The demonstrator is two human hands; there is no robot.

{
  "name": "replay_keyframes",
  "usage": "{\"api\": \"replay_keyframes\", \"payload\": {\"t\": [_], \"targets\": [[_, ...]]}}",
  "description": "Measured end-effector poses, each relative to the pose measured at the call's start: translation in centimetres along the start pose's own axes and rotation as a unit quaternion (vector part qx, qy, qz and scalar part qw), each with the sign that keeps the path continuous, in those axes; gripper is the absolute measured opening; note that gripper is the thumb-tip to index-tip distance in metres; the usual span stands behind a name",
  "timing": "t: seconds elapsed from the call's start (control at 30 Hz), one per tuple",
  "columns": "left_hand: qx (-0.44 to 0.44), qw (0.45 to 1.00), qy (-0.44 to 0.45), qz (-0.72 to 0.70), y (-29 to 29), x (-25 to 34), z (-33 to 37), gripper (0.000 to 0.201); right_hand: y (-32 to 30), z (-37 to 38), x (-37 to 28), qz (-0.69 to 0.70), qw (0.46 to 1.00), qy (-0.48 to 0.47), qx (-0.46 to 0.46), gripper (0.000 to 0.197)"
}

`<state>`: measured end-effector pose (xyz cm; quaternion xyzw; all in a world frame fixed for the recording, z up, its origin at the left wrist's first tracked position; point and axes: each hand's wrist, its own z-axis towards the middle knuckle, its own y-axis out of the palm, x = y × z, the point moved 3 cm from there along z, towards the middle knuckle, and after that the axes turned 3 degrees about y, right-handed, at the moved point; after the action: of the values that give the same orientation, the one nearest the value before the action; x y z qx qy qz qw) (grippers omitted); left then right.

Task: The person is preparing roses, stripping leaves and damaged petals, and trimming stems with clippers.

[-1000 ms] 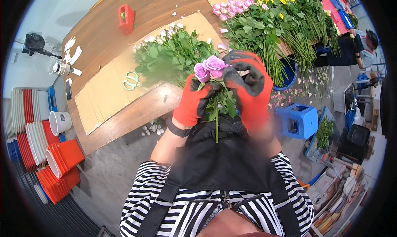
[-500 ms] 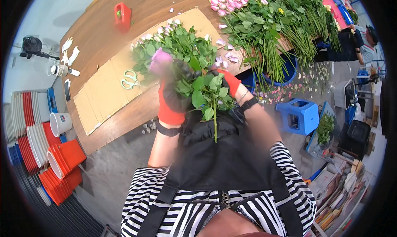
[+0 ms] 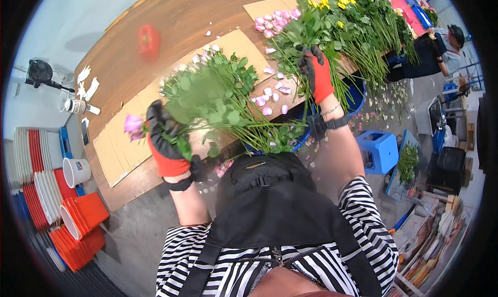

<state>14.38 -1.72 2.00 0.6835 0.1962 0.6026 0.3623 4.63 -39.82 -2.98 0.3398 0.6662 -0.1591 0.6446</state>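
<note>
My left hand, in a black and red glove, is closed around a leafy rose stem. The rose's pink-purple bloom sticks out to the left, over the cardboard. My right hand, gloved alike, has its fingers closed round a leafy green stem beside the pink roses; motion blurs its upper leaves, and its tip is out of sight. Between my hands lies a bunch of pale pink roses, stems toward me, partly smeared by a green blur.
Yellow flowers and long green stems fill the table's right. Loose petals lie nearer. A red tape dispenser sits farther back. Below the edge are blue tubs and a blue stool. Another person stands far right.
My hands have come apart from in front of my chest. The left went left with the rose; the right moved up and right to the flower pile and took hold of a stem. The scissors are hidden.
</note>
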Motion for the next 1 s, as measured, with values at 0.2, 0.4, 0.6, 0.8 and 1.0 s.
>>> {"api": "replay_keyframes", "payload": {"t": [0.2, 0.4, 0.6, 0.8, 1.0], "targets": [[-0.025, 0.974, 0.06, 0.217, 3.1, -4.5, -0.9, 0.031, 1.7, -9.1, 2.8, -0.205, 0.966, -0.1, -0.121, 0.041], [-0.192, 0.806, 0.213, 0.518, 6.0, -4.6, -1.8, 0.04, 2.9, -15.4, 3.9, -0.221, 0.957, -0.156, -0.109, 0.04], [-0.2, 0.795, 0.185, 0.541, 5.0, -4.4, -3.1, 0.042, 3.2, -16.0, 3.6, -0.273, 0.946, -0.118, -0.132, 0.036], [-0.194, 0.746, 0.219, 0.598, 4.2, -5.1, -3.6, 0.047, 4.4, -16.3, 0.4, -0.325, 0.919, -0.121, -0.187, 0.064], [-0.221, 0.717, 0.225, 0.621, 4.8, -5.2, -5.5, 0.03, 7.7, -15.7, -9.6, -0.16, 0.955, -0.21, -0.134, 0.041]]}}
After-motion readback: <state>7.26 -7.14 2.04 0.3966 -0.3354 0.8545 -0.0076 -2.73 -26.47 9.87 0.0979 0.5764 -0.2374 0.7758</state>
